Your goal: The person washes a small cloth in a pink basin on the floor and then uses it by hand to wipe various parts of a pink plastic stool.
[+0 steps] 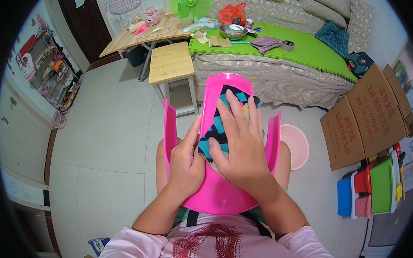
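A glossy bright pink plastic piece rests across my lap, with a rounded near end, a long raised panel at the far end and an upright wing on each side. On its middle lies a dark blue and teal patterned cloth. My right hand is spread flat over the cloth, fingers apart and pointing away from me. Beside the cloth's left edge, my left hand grips the left side of the pink piece; some of its fingers are hidden.
Ahead stand a wooden stool and a folding table. A sofa with a green mat carries a metal pan and cloths. To the right are a pink basin, a cardboard box and coloured bins.
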Motion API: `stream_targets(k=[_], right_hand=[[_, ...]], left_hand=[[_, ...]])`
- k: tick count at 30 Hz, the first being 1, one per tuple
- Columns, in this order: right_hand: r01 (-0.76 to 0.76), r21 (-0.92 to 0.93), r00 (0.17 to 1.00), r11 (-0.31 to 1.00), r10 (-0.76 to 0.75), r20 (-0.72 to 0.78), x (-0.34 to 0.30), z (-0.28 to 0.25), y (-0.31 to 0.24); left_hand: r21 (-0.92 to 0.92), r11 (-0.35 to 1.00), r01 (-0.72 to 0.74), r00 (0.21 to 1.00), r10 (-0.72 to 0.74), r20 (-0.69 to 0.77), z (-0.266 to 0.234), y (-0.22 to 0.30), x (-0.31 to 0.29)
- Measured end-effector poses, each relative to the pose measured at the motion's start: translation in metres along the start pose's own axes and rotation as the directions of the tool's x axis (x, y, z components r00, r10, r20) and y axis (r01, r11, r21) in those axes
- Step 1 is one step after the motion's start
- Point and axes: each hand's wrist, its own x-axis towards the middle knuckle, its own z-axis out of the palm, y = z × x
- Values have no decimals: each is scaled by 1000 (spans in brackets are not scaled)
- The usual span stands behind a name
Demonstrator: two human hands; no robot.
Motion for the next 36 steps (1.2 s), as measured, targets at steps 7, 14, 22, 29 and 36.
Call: stream_targets(k=[7,14,22,29,36], right_hand=[[15,16,1000,1000,-15,-9,14,5,9],[-7,-3,1000,1000,7,-9,6,5,8],[-12,4,1000,1000,12,-20,-16,0,1],[26,34,999,999,-25,-42,-26,-1,0],[15,59,1000,998,-14,-10,-14,-1,4]], left_hand=[[29,999,41,999,-40,-13,-1,11,-1],[20,1000,13,1000,-13,-1,0,-3,-3],[-27,999,-38,999,37,-32,4,-3,2],[5,1000,26,1000,-26,6,2,7,1],[-10,999,-34,999,34,-14,3,3,5]])
